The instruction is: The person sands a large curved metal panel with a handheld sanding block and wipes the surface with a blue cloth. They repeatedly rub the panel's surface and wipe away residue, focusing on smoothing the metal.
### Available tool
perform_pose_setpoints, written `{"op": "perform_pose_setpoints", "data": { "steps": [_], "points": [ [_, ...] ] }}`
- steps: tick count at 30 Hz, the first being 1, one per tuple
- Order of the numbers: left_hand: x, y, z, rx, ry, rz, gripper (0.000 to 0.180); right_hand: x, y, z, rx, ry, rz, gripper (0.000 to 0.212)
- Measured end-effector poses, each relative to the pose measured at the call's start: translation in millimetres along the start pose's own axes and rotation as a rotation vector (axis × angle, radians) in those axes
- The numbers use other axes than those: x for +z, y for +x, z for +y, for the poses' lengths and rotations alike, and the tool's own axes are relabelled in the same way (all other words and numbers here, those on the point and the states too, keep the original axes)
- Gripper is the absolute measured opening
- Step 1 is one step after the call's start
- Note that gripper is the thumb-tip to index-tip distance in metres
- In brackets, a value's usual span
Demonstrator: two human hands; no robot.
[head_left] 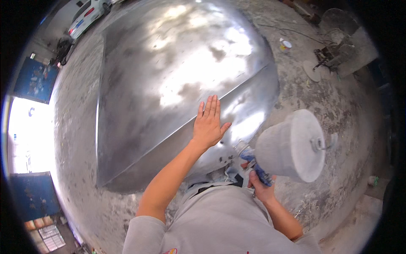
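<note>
I see the grey metal panel point(131, 93) across the middle and upper left of the frame; its long crease point(239, 87) runs from lower left to upper right. The left hand point(209, 120) is nearer, fingers straight, holding nothing, tips at the crease; whether they touch, I cannot tell. At lower right, the right hand point(264, 190) grasps a spray gun point(263, 174), its nozzle point(241, 147) toward the panel.

The panel point(131, 80) lies before the person, with the left hand point(208, 127) on it beside the crease. The right hand point(263, 189) holds the spray gun point(263, 174) to the right of the left hand, the cup point(275, 148) at the gun's right. Beyond, a tub point(285, 45) stands on the floor point(292, 86) right of the panel, a car point(89, 17) at far left.
</note>
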State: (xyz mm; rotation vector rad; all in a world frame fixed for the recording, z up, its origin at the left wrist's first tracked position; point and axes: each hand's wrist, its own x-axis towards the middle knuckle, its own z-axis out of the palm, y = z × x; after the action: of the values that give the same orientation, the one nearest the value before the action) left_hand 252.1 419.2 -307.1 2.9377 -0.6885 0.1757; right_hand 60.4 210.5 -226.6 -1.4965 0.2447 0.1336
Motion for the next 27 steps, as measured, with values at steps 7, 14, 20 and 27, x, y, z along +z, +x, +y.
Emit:
{"op": "perform_pose_setpoints", "data": {
  "steps": [7, 14, 20, 27],
  "points": [
    [-8, -10, -9, -0.028, 0.003, -0.098, 0.093, -33, -6, 7, -0.003, -0.063, 0.029, 0.036],
    [-41, -144, -38, -0.36, 0.076, -0.077, 0.089, -78, -4, 20, -0.002, 0.104, 0.086, 0.029],
    [-31, -155, -35, -0.428, 0.175, 0.038, 0.086, -114, 1, 27, -0.008, 0.15, 0.153, 0.027],
    [0, -17, 22, -0.26, 0.028, 0.017, 0.091, -125, 11, 25, -0.027, 0.188, 0.153, 0.034]
  ]
}}
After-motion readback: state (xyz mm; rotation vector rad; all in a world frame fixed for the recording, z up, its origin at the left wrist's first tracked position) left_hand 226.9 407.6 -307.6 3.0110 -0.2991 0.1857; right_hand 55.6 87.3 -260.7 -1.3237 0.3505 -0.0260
